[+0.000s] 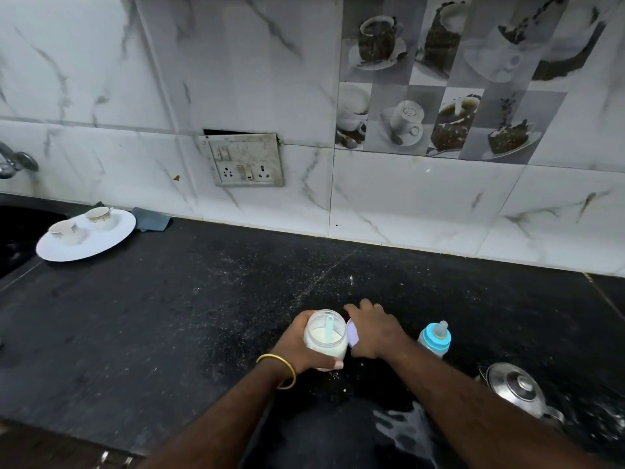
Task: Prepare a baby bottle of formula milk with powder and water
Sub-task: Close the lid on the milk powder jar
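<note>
A clear jar [325, 336] of white formula powder stands open on the black counter, with a light blue scoop [329, 328] sticking up in the powder. My left hand [304, 350] grips the jar from its left side. Just right of the jar, my right hand [372, 328] holds the jar's pale lilac lid [353, 335], palm down over it. A baby bottle [434, 340] with a blue collar and clear teat stands further right, apart from both hands.
A steel kettle [517, 389] with its lid on sits at the front right. At the back left a white plate [86, 236] carries two cups, beside a dark sink [20, 231] and a folded grey cloth [150, 220]. Powder specks dot the counter [169, 316].
</note>
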{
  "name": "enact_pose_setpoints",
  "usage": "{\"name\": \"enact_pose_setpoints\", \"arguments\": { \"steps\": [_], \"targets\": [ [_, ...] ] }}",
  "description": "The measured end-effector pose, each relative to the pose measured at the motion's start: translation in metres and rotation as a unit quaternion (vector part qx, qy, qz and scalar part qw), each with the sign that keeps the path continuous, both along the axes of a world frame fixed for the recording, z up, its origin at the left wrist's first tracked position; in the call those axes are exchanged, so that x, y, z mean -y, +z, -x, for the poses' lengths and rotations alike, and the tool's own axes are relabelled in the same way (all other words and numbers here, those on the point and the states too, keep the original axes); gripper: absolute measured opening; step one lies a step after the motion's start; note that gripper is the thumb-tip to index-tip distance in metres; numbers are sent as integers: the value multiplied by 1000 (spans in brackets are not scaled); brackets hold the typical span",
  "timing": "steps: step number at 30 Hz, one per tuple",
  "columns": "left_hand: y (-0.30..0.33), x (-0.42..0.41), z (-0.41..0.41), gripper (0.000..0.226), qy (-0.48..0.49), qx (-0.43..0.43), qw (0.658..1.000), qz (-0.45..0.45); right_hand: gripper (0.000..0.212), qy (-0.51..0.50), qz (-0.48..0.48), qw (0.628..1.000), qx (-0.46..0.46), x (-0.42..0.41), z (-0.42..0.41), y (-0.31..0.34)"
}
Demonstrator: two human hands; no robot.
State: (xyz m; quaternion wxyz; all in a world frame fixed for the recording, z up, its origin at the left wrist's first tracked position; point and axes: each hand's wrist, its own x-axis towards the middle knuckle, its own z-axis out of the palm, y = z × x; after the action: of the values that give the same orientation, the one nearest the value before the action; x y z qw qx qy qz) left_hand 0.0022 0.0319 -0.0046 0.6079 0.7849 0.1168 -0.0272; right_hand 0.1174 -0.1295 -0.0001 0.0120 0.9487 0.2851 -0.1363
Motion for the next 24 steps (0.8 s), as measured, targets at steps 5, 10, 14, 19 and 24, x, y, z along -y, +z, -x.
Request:
{"name": "enact_pose_setpoints", "arguments": {
  "steps": [5, 10, 14, 19, 24],
  "targets": [
    [-6, 3, 0, 77, 36, 11, 999, -13, 71, -140, -281, 949, -42, 15, -2, 25],
    [-5, 2, -1, 78, 36, 7, 999, -24, 46, -201, -484, 847, -88, 15, 9, 37],
    [-6, 2, -2, 79, 37, 2, 999, -19, 46, -139, -536, 821, -137, 5, 28, 25],
    [-6, 1, 1, 81, 42, 0, 999, -7, 67, -70, -497, 850, -163, 0, 42, 11],
    [-7, 1, -1, 84, 44, -3, 999, -7, 97, -15, -380, 911, -161, 0, 35, 19]
  ]
}}
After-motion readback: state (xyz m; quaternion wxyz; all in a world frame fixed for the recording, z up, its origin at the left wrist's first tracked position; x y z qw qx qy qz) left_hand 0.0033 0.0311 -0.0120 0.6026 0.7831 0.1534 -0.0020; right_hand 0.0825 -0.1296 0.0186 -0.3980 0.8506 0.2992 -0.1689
